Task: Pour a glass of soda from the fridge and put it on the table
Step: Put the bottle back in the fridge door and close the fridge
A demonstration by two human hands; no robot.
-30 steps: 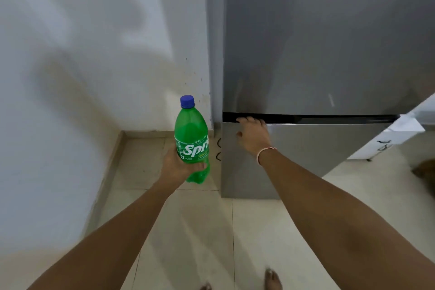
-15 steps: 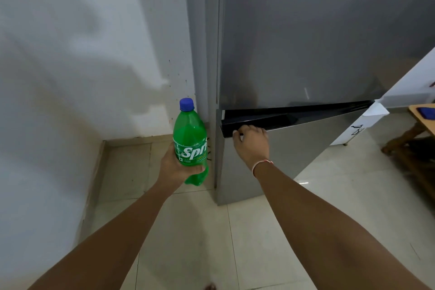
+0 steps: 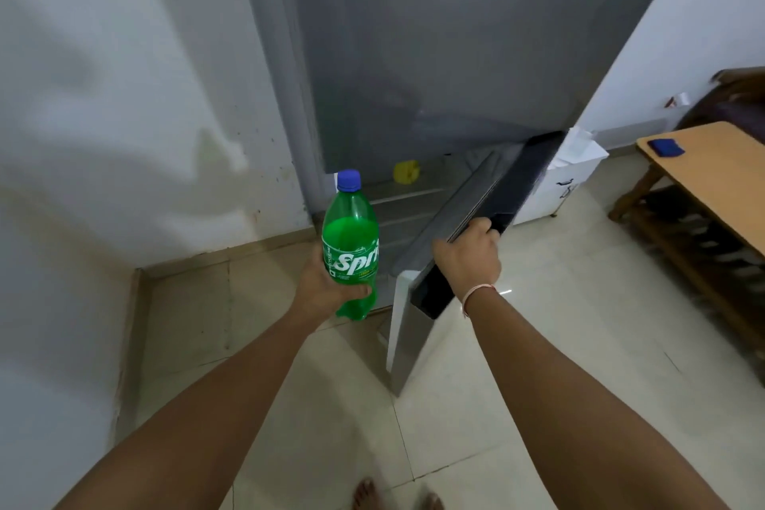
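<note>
Head view: bare toes (image 3: 364,494) are cut off at the bottom edge. Left hand (image 3: 321,289) grips an upright green soda bottle (image 3: 351,244). Right hand (image 3: 467,257) grasps the open lower fridge door (image 3: 447,261). Inside, a blurred yellow object (image 3: 406,171). Wooden table (image 3: 712,174) is cropped right.

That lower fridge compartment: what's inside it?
Inside the lower fridge compartment, a small yellow container sits on a pale shelf. The soda bottle and the open door cover the rest.

Blue cloth (image 3: 665,147) top R; white cabinet (image 3: 554,186) beside; yellow container (image 3: 406,172).
</note>
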